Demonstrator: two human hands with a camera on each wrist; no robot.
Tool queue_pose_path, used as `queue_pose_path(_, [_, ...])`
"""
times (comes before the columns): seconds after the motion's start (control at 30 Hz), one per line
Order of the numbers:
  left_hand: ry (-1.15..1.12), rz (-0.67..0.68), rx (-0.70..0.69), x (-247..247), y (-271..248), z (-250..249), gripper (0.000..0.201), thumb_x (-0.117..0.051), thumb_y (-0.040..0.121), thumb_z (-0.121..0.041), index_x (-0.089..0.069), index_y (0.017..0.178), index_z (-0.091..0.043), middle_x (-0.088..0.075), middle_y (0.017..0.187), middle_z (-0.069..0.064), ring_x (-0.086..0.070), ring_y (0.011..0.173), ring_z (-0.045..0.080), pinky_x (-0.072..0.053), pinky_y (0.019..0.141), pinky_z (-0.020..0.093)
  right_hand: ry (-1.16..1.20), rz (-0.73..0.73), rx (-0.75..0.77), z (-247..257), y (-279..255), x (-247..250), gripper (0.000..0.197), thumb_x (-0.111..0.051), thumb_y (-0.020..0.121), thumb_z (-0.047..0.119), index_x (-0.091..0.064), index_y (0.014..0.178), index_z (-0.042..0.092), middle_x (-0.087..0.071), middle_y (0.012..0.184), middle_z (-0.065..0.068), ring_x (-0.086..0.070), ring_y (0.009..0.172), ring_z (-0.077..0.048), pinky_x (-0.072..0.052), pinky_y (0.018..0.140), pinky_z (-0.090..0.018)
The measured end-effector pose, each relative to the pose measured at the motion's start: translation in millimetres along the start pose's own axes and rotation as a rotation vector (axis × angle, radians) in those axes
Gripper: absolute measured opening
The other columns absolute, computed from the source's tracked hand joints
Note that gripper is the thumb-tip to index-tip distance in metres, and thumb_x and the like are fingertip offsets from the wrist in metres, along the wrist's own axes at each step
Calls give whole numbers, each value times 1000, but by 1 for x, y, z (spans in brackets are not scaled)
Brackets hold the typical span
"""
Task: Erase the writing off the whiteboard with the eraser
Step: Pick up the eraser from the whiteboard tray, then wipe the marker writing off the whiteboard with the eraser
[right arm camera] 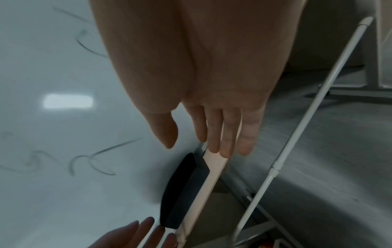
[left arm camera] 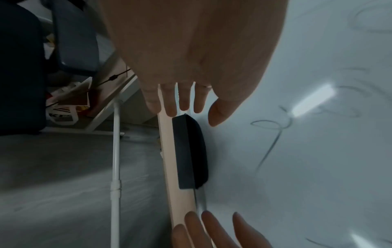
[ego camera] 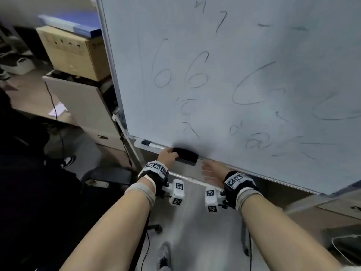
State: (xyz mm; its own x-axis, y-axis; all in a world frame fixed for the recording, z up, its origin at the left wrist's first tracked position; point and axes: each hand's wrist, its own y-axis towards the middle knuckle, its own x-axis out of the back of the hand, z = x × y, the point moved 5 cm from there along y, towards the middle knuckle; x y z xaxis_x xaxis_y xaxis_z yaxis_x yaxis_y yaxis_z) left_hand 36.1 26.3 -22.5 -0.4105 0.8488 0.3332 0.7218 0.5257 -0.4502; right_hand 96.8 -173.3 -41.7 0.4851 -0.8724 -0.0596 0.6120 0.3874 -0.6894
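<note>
The whiteboard (ego camera: 234, 55) carries dark scrawled figures, among them two sixes and loops. A black eraser (ego camera: 185, 156) (left arm camera: 188, 151) (right arm camera: 184, 189) lies on the board's tray (ego camera: 154, 147) against the bottom edge. My left hand (ego camera: 169, 154) (left arm camera: 192, 114) is at the eraser's left end with fingers straight, fingertips (right arm camera: 158, 227) at or touching that end and the thumb apart from it. Just right of the eraser hovers my right hand (ego camera: 210, 169) (right arm camera: 195, 146), fingers straight and spread over the tray, holding nothing.
A marker (ego camera: 147, 143) lies on the tray left of the eraser. The board's white stand leg (left arm camera: 116, 159) (right arm camera: 297, 134) runs below. A cardboard box (ego camera: 74, 51) on a cabinet (ego camera: 82, 102) stands to the left. Cables cross the grey floor.
</note>
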Motion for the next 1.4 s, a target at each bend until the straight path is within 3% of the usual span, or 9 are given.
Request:
queue_pose_path(0.2, [141, 119, 86, -1, 36, 11, 44, -63, 61, -26, -70, 103, -15, -67, 92, 3, -65, 97, 26, -48, 87, 28, 132, -93, -48, 0, 31, -23, 11, -57, 98, -1, -58, 108, 2, -62, 104, -19, -66, 90, -33, -53, 89, -45])
queue_pose_path(0.33, [220, 230, 24, -5, 37, 13, 82, -75, 49, -26, -53, 128, -19, -66, 113, 5, -67, 102, 27, -57, 84, 34, 168, -169, -41, 7, 32, -15, 12, -68, 90, -1, -62, 98, -7, -68, 92, -25, -72, 71, -30, -63, 69, -40])
queue_pose_path(0.43, [186, 303, -21, -8, 31, 10, 71, -85, 59, -19, -58, 124, -22, -68, 108, 5, -69, 90, 23, -59, 78, 33, 204, -210, 30, 17, 27, -6, 25, -76, 85, 3, -62, 101, -10, -68, 92, -28, -71, 69, -32, -60, 55, -33])
queue_pose_path(0.53, [135, 283, -35, -9, 14, 8, 46, -82, 71, -15, -65, 114, -17, -68, 95, 6, -63, 64, 14, -55, 60, 23, 191, -195, 115, 25, 14, -1, 28, -77, 85, 4, -61, 104, -9, -69, 96, -28, -70, 78, -34, -60, 63, -34])
queue_pose_path(0.8, [-275, 331, -23, -19, -52, -11, 39, -71, 86, -5, -61, 123, 2, -66, 92, 10, -64, 73, 16, -58, 70, 23, -48, 72, 363, 51, -37, -17, 32, -80, 84, 15, -67, 114, 13, -73, 113, -5, -67, 109, -23, -53, 93, -38])
queue_pose_path(0.93, [-393, 198, -30, 8, -72, -32, 57, -72, 86, -12, -45, 136, -13, -63, 122, 12, -66, 95, 23, -54, 88, 37, -148, 80, 523, 84, -66, -34, 32, -77, 86, 12, -68, 116, 16, -72, 111, -2, -67, 106, -22, -54, 82, -28])
queue_pose_path(1.1, [-423, -173, -149, 97, -64, -78, 52, -68, 89, -32, -53, 133, -8, -63, 115, 7, -62, 93, 23, -49, 69, 27, -265, 102, 729, 150, -103, -69, 46, -82, 82, 14, -66, 125, 21, -73, 105, 5, -69, 100, -14, -57, 89, -30])
queue_pose_path(1.23, [-435, -465, -298, 168, -55, -131, 53, -63, 89, -32, -53, 133, -4, -58, 132, 10, -58, 116, 26, -45, 99, 35, -238, -148, 956, 216, -127, -98, 66, -89, 72, 29, -49, 124, 25, -65, 103, 11, -67, 97, -14, -55, 91, -41])
queue_pose_path(1.4, [-419, -576, -406, 233, -40, -201, 64, -56, 80, -47, -50, 136, -17, -53, 136, 5, -51, 125, 24, -39, 109, 40, -370, -384, 1255, 294, -168, -137, 54, -83, 72, 42, -53, 117, 37, -64, 109, 21, -63, 97, -1, -54, 88, -35])
